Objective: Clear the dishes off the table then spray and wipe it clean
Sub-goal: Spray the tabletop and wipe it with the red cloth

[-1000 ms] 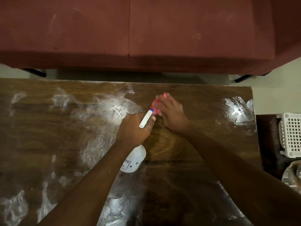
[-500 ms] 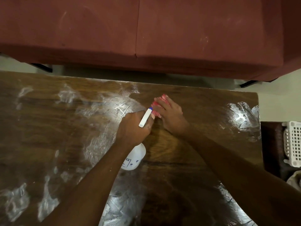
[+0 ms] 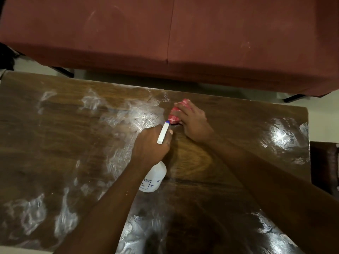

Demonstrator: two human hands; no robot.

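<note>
A dull red sofa (image 3: pixel 165 33) fills the space beyond both hands, past the far edge of the dark wooden worktop (image 3: pixel 55 143). Pale wet smears (image 3: pixel 117 114) gleam on the wood to the left of the left hand (image 3: pixel 149 143), with more (image 3: pixel 282 136) to the right of the right hand (image 3: pixel 194 123). The white spray bottle (image 3: pixel 154 177) hangs under the left wrist, its body on the person's side of that hand. The left hand's fingers are curled tight round its neck. Just beyond, nearly touching it, the right hand lies on the worktop with its fingers bent over a bunched red cloth (image 3: pixel 174 116), pressing it to the wood. The bottle's white nozzle (image 3: pixel 163 132), blue at the tip, juts from the left hand's knuckles toward the cloth.
</note>
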